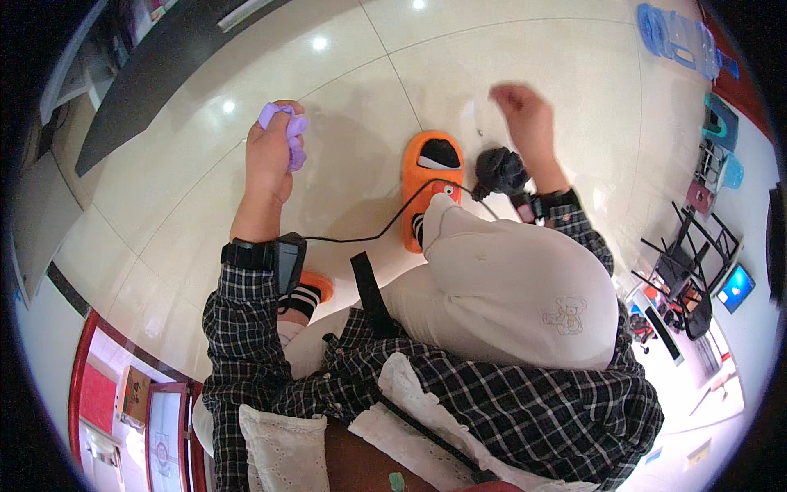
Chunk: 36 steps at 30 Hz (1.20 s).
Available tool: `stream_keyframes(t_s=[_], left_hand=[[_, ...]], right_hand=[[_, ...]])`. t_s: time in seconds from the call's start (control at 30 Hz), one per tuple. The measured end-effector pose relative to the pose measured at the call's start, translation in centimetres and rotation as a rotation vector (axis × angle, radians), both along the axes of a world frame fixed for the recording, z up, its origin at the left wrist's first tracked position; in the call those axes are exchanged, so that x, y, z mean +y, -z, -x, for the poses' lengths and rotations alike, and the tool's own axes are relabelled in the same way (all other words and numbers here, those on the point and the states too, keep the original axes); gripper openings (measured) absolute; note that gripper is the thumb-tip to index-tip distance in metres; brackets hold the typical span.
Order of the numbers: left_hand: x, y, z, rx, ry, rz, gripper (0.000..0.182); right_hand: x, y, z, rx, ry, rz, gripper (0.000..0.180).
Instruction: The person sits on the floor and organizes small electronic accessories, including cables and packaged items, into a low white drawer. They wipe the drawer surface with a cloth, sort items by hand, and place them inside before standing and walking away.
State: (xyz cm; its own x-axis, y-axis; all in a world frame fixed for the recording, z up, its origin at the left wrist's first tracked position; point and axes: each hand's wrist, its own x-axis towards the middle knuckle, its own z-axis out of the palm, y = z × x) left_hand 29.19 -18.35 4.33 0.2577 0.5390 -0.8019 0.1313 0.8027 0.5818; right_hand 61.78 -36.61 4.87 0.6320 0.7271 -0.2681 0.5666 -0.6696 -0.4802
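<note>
My left hand (268, 157) is closed around a crumpled light-purple cloth or soft item (292, 136), held over the tiled floor at the left. Out to the right, my right hand (527, 126) is lifted above the floor, somewhat blurred, with its fingers curled; whether it holds anything small does not show. Just left of that wrist is a crumpled black bundle (501, 172). A black cable (369, 238) runs from the device (289, 264) on my left wrist across an orange slipper (415, 178) on my foot. A tiny object (480, 132) lies on the floor near the bundle.
A dark panel-like surface (160, 74) spans the upper left. Large clear-blue plastic bottles (679, 46) are at the upper right. Stacked black chairs (682, 270) and a lit screen (735, 288) stand along the right. A red-framed doorway (83, 375) is at the lower left.
</note>
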Motion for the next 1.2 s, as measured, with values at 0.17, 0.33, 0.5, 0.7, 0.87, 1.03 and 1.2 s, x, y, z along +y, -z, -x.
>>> stream_keyframes(t_s=[0.17,0.33,0.5,0.7,0.87,1.03,1.2], left_hand=[[-0.7,2.6,-2.0,-0.018,-0.007,0.031,0.017],[-3.2,3.8,-3.1,-0.04,0.1,0.095,0.019],[-5.2,4.3,-2.3,-0.188,0.068,0.231,0.019],[-5.7,4.0,-2.0,-0.262,0.062,0.324,0.032],[-7.1,3.4,-1.5,-0.326,-0.004,0.455,0.039],[-8.9,3.3,-1.7,-0.458,-0.151,0.257,0.037],[-9.7,4.8,2.2,-0.218,-0.43,0.377,0.036]], right_hand=[[-7.0,8.3,0.7,0.098,0.062,0.113,0.018],[-6.1,7.8,1.1,0.134,-0.074,0.008,0.022],[-1.9,8.8,1.3,0.062,0.054,-0.043,0.025],[0.8,9.3,-0.7,0.062,-0.004,0.159,0.022],[2.6,3.0,6.9,0.296,-0.377,-0.174,0.007],[6.6,-1.3,15.5,0.184,-0.928,-0.346,0.016],[5.9,-0.9,18.8,0.312,-1.11,-0.324,0.022]])
